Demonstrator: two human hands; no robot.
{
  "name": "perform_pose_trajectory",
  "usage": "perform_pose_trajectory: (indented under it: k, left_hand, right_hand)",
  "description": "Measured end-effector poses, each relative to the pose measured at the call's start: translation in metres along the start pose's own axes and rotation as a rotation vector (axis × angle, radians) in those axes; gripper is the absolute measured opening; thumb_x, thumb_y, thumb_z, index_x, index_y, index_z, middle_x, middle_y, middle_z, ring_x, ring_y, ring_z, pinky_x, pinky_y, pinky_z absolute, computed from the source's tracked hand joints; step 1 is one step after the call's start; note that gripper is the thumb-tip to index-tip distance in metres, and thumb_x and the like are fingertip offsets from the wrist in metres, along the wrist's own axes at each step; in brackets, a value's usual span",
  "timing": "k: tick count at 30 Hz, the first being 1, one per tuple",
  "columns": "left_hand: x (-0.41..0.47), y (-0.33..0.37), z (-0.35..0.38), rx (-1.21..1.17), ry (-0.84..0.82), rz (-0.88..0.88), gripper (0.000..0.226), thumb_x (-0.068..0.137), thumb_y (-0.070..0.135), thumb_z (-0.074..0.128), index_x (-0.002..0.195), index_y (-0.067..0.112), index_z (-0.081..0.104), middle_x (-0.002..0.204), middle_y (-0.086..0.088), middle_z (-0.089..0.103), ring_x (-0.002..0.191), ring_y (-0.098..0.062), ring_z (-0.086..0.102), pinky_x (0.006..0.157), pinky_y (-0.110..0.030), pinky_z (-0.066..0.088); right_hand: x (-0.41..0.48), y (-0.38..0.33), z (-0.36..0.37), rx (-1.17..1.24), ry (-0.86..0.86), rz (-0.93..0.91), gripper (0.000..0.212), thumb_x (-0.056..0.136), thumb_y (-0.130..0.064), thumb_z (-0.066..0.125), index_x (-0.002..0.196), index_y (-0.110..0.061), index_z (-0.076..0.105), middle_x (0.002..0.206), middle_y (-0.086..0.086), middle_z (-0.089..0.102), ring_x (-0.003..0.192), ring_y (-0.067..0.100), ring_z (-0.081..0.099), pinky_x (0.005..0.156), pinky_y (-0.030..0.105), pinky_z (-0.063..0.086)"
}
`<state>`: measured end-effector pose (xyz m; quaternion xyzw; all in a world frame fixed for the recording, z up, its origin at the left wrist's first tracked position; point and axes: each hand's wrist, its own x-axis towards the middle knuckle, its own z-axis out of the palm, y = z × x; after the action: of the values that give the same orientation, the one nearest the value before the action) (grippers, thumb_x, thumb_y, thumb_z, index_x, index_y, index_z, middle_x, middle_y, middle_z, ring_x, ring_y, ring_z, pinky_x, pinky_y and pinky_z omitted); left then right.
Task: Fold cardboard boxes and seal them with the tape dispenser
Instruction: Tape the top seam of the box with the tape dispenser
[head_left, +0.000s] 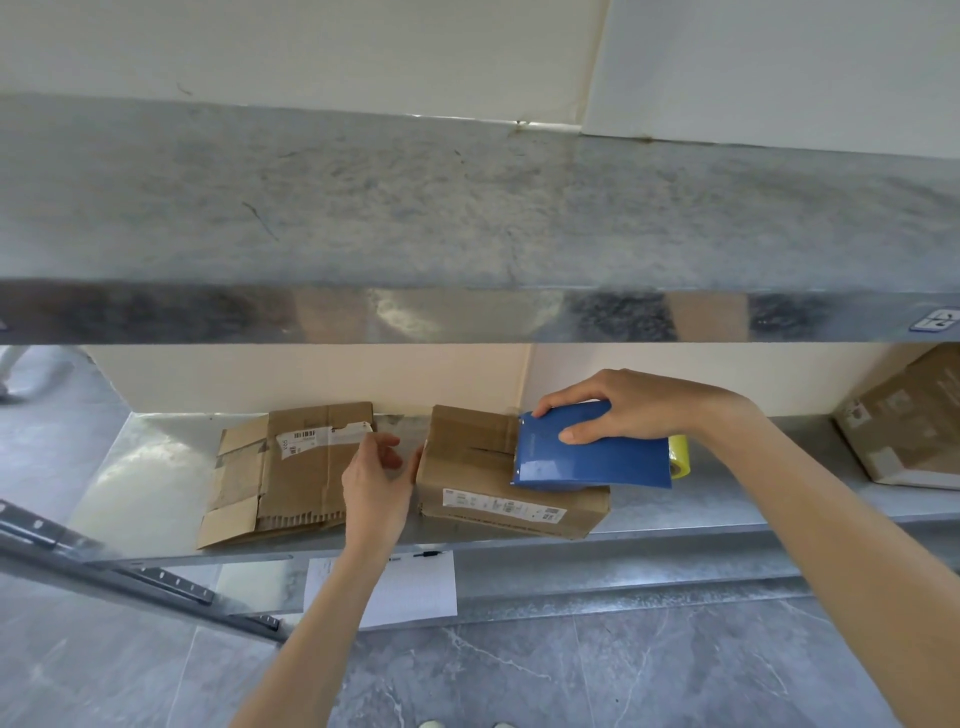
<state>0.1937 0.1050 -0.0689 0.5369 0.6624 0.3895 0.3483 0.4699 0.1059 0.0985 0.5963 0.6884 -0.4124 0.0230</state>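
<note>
The cardboard box (498, 483) sits on a metal shelf (156, 467) against a cream wall (311, 376); the right hand (634, 405) grips the blue tape dispenser (592, 457) atop it, the left hand (376, 478) loosely open beside it.

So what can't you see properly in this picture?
Head view only:
- Folded box: top seam partly hidden by the blue tape dispenser.
- Yellow tape roll: mostly behind the dispenser.
- Box labels: print too small.
- Right-hand box: cut off by the edge.
- Left hand: covers the box's left end.
</note>
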Motion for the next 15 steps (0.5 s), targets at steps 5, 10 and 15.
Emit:
perform_pose_trajectory:
  k: [5,10,15]
  left_hand:
    - [0.003,0.0,-0.012,0.139,0.042,0.113,0.021,0.087,0.016,0.073,0.105,0.012,0.062,0.098,0.002,0.063,0.087,-0.016,0.06,0.072,-0.018,0.038]
    - [0.002,0.042,-0.009,0.098,-0.24,0.429,0.045,0.097,0.044,0.053,0.137,0.022,0.054,0.144,0.014,0.046,0.131,-0.002,0.044,0.109,-0.018,0.031]
    - [0.011,0.035,0.006,0.547,-0.561,0.65,0.118,0.065,0.098,0.034,0.158,0.029,0.016,0.165,0.017,0.003,0.15,-0.003,-0.014,0.122,-0.042,0.016]
  right_hand:
    - [0.0,0.001,0.0,-0.002,-0.003,-0.007,0.029,0.094,-0.041,0.062,0.119,-0.055,0.06,0.123,-0.025,0.059,0.099,0.003,0.062,0.083,0.025,0.051]
    - [0.003,0.002,-0.001,-0.001,-0.009,-0.012,0.028,0.094,-0.042,0.063,0.118,-0.055,0.061,0.122,-0.022,0.062,0.099,0.005,0.064,0.09,0.033,0.053]
    - [0.003,0.003,-0.001,-0.01,-0.007,-0.022,0.028,0.093,-0.043,0.063,0.117,-0.057,0.06,0.123,-0.021,0.062,0.099,0.006,0.064,0.089,0.034,0.054]
